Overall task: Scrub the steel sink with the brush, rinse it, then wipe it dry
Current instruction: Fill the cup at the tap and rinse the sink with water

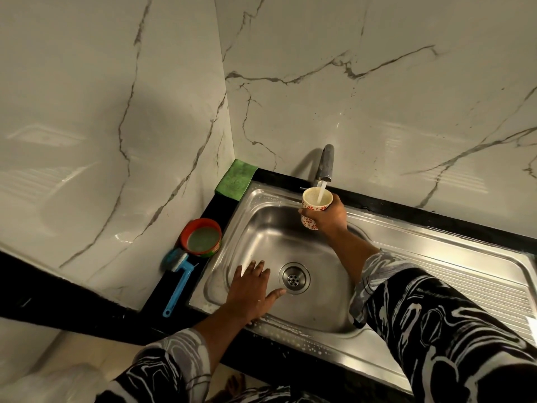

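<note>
The steel sink has a drain in the middle of its basin. My left hand lies flat with spread fingers on the basin floor, just left of the drain. My right hand grips a white paper cup with red flowers under the tap. Water runs from the spout into the cup. A blue brush lies on the black counter left of the sink. A folded green cloth sits in the back corner.
A red round tub of greenish paste stands on the black ledge beside the brush head. Marble walls close in the left and back. The ribbed steel drainboard stretches to the right. Foam specks dot the sink's front rim.
</note>
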